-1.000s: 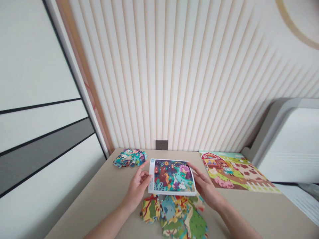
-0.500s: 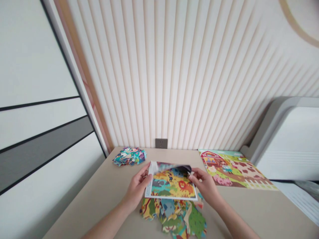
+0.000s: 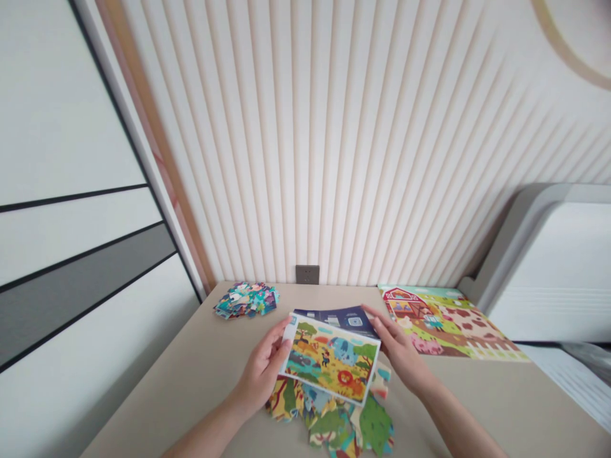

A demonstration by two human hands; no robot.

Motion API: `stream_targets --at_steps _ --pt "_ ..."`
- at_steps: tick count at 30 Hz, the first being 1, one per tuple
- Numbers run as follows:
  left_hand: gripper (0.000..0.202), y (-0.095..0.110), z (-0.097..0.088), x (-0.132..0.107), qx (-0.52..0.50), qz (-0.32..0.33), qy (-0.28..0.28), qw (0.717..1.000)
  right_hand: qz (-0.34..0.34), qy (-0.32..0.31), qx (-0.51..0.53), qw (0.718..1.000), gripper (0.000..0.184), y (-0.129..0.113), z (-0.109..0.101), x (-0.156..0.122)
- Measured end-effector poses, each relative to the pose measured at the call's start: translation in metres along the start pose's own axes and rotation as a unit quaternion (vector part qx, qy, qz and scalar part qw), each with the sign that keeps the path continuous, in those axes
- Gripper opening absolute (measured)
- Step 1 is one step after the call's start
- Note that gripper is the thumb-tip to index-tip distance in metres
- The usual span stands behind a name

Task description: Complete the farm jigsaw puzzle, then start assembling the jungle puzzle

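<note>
My left hand (image 3: pixel 264 364) is closed on the left edge of a picture card (image 3: pixel 329 361) showing a lion, an elephant and trees. The card slants down to the right. Behind its upper edge, my right hand (image 3: pixel 400 351) pinches the right end of a dark blue card (image 3: pixel 340 318) with white print. The animal card covers the lower part of the blue one. Below both lies a loose heap of jigsaw pieces (image 3: pixel 337 425) in green, yellow and blue, partly hidden by the card.
A second heap of jigsaw pieces (image 3: pixel 245 300), mostly teal and purple, lies at the back left of the beige table (image 3: pixel 181 388). Back right, a farm jigsaw (image 3: pixel 453 324) lies flat. A dark socket (image 3: pixel 307 275) sits on the ribbed wall (image 3: pixel 305 140) behind.
The dark-backed card that was curled over the animal card now lies behind it, its blue printed side showing. The animal card has tilted down to the right and its full picture shows.
</note>
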State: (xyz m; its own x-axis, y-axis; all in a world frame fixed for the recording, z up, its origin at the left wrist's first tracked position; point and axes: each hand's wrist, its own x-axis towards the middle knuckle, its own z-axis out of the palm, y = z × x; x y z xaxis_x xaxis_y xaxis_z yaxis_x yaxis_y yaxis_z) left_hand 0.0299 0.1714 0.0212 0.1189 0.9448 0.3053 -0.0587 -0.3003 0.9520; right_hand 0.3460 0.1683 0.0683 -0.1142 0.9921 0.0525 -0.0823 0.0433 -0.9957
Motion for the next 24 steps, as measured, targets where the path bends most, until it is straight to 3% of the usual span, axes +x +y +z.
stream_targets --at_steps 2,5,8,12,15,17,19,21,24 --pt "0.055 0.0 -0.001 0.001 0.021 0.039 0.047 0.998 -0.034 -0.055 -0.055 0.996 0.059 -0.002 -0.003 -0.004" --pt "0.067 0.001 -0.002 0.0 0.021 0.081 0.081 0.993 -0.153 -0.099 -0.182 0.966 0.048 -0.001 -0.005 -0.005" --pt "0.07 0.002 -0.004 -0.001 0.06 0.119 0.083 0.988 -0.306 -0.044 -0.331 0.891 0.027 0.006 -0.003 -0.004" --pt "0.04 0.005 -0.012 0.001 0.192 0.232 0.039 0.953 -0.466 0.066 -0.425 0.774 0.039 0.018 -0.006 -0.007" --pt "0.022 0.009 -0.016 0.003 0.249 0.337 0.042 0.907 -0.516 0.081 -0.449 0.725 0.043 0.021 -0.009 -0.011" --pt "0.022 0.014 -0.016 0.003 0.268 0.37 0.083 0.885 -0.508 0.063 -0.438 0.739 0.036 0.019 -0.008 -0.011" --pt "0.021 0.02 -0.014 0.001 0.288 0.371 0.107 0.876 -0.465 0.057 -0.398 0.788 0.024 0.018 -0.002 -0.01" --pt "0.017 0.024 -0.01 -0.002 0.297 0.333 0.086 0.891 -0.379 0.095 -0.334 0.858 0.011 0.017 0.006 -0.008" --pt "0.008 0.024 -0.002 -0.006 0.281 0.208 0.041 0.936 -0.213 0.148 -0.193 0.946 0.02 0.021 0.02 -0.005"
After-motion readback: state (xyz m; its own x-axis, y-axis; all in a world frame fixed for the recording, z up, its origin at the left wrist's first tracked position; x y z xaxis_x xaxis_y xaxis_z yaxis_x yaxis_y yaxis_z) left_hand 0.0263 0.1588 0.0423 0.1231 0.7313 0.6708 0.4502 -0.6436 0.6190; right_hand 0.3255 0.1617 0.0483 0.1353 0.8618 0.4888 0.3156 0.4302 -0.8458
